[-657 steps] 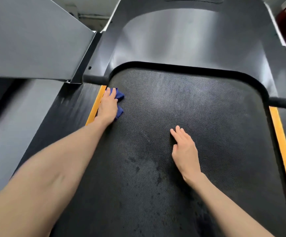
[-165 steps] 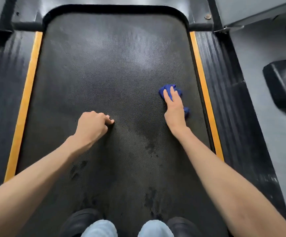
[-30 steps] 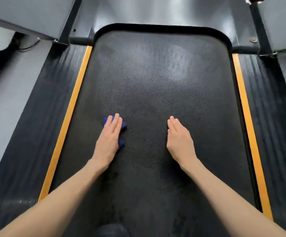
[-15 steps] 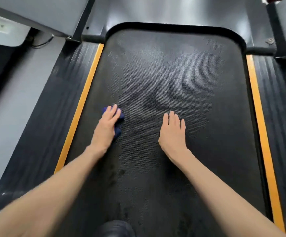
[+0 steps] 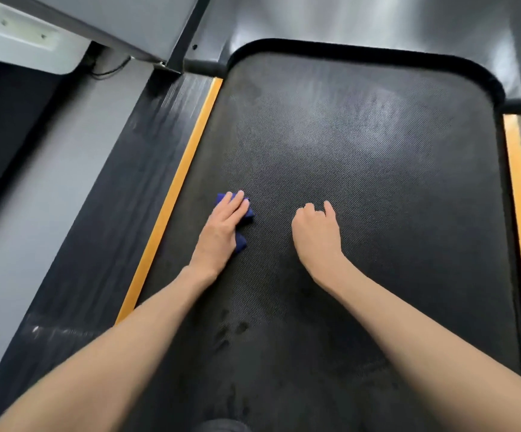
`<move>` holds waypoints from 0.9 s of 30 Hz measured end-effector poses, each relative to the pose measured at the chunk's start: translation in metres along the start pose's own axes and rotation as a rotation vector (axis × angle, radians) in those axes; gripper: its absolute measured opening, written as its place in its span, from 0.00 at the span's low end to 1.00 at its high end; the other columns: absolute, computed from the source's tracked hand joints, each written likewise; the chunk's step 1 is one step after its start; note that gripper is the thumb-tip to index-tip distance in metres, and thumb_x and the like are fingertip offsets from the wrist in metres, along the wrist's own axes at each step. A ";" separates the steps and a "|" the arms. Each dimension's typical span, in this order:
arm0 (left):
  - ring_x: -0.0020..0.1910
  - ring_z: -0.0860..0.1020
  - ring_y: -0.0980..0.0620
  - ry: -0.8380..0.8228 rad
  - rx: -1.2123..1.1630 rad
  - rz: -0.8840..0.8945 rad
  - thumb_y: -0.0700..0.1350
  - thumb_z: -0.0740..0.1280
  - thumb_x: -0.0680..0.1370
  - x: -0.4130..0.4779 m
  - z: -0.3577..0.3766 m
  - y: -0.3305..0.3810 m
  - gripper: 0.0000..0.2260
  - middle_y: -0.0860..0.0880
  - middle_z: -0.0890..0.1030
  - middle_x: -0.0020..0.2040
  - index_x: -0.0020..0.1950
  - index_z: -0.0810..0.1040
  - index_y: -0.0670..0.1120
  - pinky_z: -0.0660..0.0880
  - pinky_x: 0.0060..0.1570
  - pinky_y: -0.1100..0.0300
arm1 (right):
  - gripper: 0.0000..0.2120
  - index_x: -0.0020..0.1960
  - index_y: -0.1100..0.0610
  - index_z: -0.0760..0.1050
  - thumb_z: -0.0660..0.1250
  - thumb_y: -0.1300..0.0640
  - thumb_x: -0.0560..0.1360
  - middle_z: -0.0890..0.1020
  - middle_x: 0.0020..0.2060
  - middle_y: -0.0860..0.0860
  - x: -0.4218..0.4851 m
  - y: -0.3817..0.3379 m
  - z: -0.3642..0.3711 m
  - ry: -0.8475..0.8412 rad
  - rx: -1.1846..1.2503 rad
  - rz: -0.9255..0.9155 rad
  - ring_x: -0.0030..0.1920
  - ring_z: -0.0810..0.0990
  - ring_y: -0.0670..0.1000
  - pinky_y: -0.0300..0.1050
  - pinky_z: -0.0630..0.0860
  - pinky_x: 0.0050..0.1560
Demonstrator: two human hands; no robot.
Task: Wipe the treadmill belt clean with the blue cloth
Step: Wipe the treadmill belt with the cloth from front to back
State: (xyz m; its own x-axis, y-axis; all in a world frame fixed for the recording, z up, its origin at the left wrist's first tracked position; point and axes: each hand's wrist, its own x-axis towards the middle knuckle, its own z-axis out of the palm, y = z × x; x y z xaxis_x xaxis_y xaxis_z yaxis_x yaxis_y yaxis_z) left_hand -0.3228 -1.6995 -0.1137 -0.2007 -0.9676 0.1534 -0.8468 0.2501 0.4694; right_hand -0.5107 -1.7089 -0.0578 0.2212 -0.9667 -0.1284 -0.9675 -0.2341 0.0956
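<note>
Blue cloth (image 5: pixel 248 212) on treadmill belt (image 5: pixel 362 163), pressed down under flat left hand (image 5: pixel 221 232); right hand (image 5: pixel 315 233) beside it, curled, holding nothing.

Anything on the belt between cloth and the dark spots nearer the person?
Nothing visible. The left hand presses the cloth; bare belt runs from it to the dark spots. The right hand rests off to the side.

Treadmill belt (image 5: pixel 362 169) open beyond the hands, raised hood lip (image 5: pixel 362 48) blocking its far end, dark upright post (image 5: pixel 189 32) off its far-left corner, left hand (image 5: pixel 222 232) pressing blue cloth (image 5: pixel 249 212) and right hand (image 5: pixel 315 233) mid-belt, perhaps a shoe (image 5: pixel 222 427) at its near edge
</note>
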 end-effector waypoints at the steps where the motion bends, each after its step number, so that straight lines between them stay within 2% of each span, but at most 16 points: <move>1: 0.68 0.67 0.37 0.033 0.002 -0.039 0.29 0.59 0.73 0.011 -0.001 -0.006 0.20 0.38 0.71 0.67 0.65 0.74 0.36 0.50 0.72 0.65 | 0.08 0.34 0.60 0.79 0.76 0.62 0.55 0.79 0.30 0.54 0.003 0.003 -0.004 -0.005 -0.012 -0.008 0.28 0.80 0.53 0.53 0.77 0.55; 3: 0.71 0.63 0.37 0.068 0.007 -0.136 0.30 0.59 0.75 0.040 -0.010 -0.019 0.20 0.38 0.68 0.69 0.66 0.72 0.36 0.51 0.72 0.60 | 0.07 0.46 0.63 0.78 0.68 0.65 0.67 0.80 0.43 0.57 0.007 0.006 -0.014 -0.078 0.031 -0.061 0.42 0.82 0.56 0.56 0.64 0.67; 5: 0.73 0.59 0.39 0.104 0.022 -0.227 0.32 0.59 0.76 0.066 -0.020 -0.033 0.19 0.38 0.65 0.72 0.68 0.70 0.37 0.50 0.71 0.61 | 0.11 0.54 0.62 0.75 0.59 0.67 0.73 0.77 0.52 0.58 0.010 0.008 -0.017 -0.122 0.060 -0.081 0.54 0.78 0.58 0.56 0.52 0.72; 8: 0.75 0.56 0.44 0.161 0.016 -0.353 0.31 0.55 0.79 0.076 -0.018 -0.038 0.20 0.41 0.62 0.74 0.70 0.68 0.38 0.44 0.68 0.72 | 0.12 0.55 0.61 0.73 0.57 0.68 0.74 0.77 0.54 0.57 0.009 0.011 -0.019 -0.137 0.060 -0.071 0.58 0.76 0.58 0.56 0.49 0.74; 10: 0.75 0.57 0.46 0.197 -0.015 -0.387 0.30 0.55 0.78 0.060 -0.014 -0.027 0.20 0.43 0.63 0.74 0.70 0.68 0.39 0.46 0.69 0.68 | 0.12 0.54 0.61 0.73 0.57 0.68 0.74 0.77 0.54 0.57 0.007 0.010 -0.020 -0.157 0.062 -0.076 0.57 0.75 0.58 0.56 0.49 0.74; 12: 0.74 0.58 0.46 0.205 -0.056 -0.345 0.30 0.58 0.77 0.031 -0.012 -0.011 0.21 0.44 0.63 0.74 0.70 0.68 0.40 0.49 0.71 0.64 | 0.11 0.54 0.61 0.73 0.57 0.68 0.74 0.78 0.53 0.57 0.005 0.006 -0.021 -0.151 0.075 -0.079 0.56 0.75 0.58 0.57 0.50 0.74; 14: 0.75 0.57 0.47 0.155 -0.088 -0.279 0.30 0.63 0.74 0.000 -0.011 0.005 0.24 0.44 0.63 0.74 0.70 0.67 0.39 0.51 0.73 0.59 | 0.11 0.54 0.62 0.73 0.57 0.68 0.75 0.78 0.53 0.58 0.003 0.001 -0.020 -0.164 0.079 -0.076 0.58 0.74 0.58 0.56 0.56 0.72; 16: 0.74 0.57 0.46 0.075 -0.082 -0.213 0.30 0.68 0.71 -0.023 -0.011 0.009 0.28 0.44 0.64 0.73 0.70 0.67 0.38 0.52 0.73 0.56 | 0.11 0.54 0.63 0.73 0.57 0.68 0.75 0.78 0.54 0.58 0.000 -0.004 -0.020 -0.167 0.067 -0.078 0.57 0.74 0.59 0.53 0.64 0.65; 18: 0.73 0.60 0.43 0.017 -0.061 -0.165 0.29 0.70 0.70 -0.022 -0.015 0.001 0.28 0.42 0.65 0.72 0.69 0.69 0.37 0.54 0.72 0.54 | 0.11 0.53 0.63 0.74 0.55 0.68 0.76 0.78 0.53 0.58 0.001 -0.004 -0.022 -0.144 0.086 -0.066 0.56 0.74 0.59 0.51 0.67 0.60; 21: 0.72 0.62 0.40 -0.010 0.008 -0.138 0.27 0.65 0.71 0.012 -0.017 -0.021 0.25 0.41 0.68 0.71 0.68 0.71 0.37 0.55 0.71 0.55 | 0.10 0.52 0.62 0.73 0.55 0.68 0.76 0.77 0.52 0.58 0.001 0.001 -0.023 -0.137 0.137 -0.050 0.54 0.75 0.58 0.49 0.68 0.56; 24: 0.73 0.60 0.43 0.025 0.046 -0.222 0.27 0.57 0.75 0.061 -0.020 -0.038 0.23 0.42 0.65 0.72 0.69 0.69 0.39 0.51 0.70 0.63 | 0.10 0.53 0.64 0.73 0.55 0.68 0.76 0.77 0.53 0.59 0.001 0.006 -0.026 -0.148 0.172 -0.016 0.54 0.76 0.59 0.49 0.71 0.53; 27: 0.74 0.57 0.45 0.050 0.038 -0.318 0.29 0.52 0.78 0.085 -0.024 -0.042 0.22 0.42 0.62 0.74 0.71 0.67 0.40 0.49 0.70 0.64 | 0.11 0.55 0.65 0.73 0.56 0.67 0.76 0.76 0.53 0.61 0.001 0.013 -0.029 -0.168 0.237 0.068 0.53 0.76 0.62 0.51 0.73 0.51</move>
State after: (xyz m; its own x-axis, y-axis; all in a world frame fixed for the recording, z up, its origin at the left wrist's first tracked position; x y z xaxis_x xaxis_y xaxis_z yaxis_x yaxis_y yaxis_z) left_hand -0.2924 -1.7914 -0.0994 0.1003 -0.9938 0.0474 -0.8812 -0.0666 0.4679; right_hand -0.5191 -1.7160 -0.0281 0.1506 -0.9442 -0.2931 -0.9854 -0.1195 -0.1213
